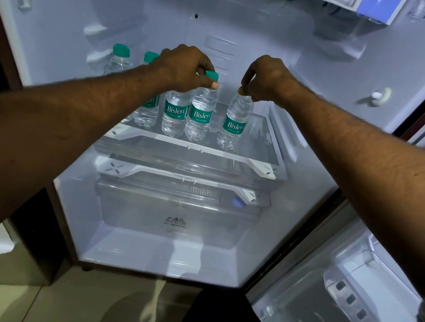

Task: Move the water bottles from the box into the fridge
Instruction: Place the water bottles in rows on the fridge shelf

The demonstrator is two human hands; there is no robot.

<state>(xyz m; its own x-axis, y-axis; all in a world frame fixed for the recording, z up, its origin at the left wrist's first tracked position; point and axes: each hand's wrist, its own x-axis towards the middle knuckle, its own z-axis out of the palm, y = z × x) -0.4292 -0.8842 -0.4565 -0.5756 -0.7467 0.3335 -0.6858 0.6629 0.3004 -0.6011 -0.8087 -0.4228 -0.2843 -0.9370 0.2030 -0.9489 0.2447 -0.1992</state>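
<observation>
water bottles [201, 109] upright on fridge shelf [218, 153], caps [121, 50] up

On fridge shelf [220, 154]: right hand [266, 79] atop rightmost bottle [234, 124], left hand [184, 67] atop neighbouring bottle [201, 116]

Five bottles stand in a row on the upper shelf [193, 149] of the open fridge [252, 37].
The first bottle [118, 64] is at the left rear. The second bottle [146, 113], third bottle [175, 116] and fourth bottle [200, 117] stand side by side near the front edge. The fifth bottle [235, 123] stands apart to their right. The left hand [185, 67] is atop the fourth and the right hand [266, 79] atop the fifth. Below are a lower shelf [176, 176] and a drawer [171, 209], with the door [351, 297] to the right.
</observation>
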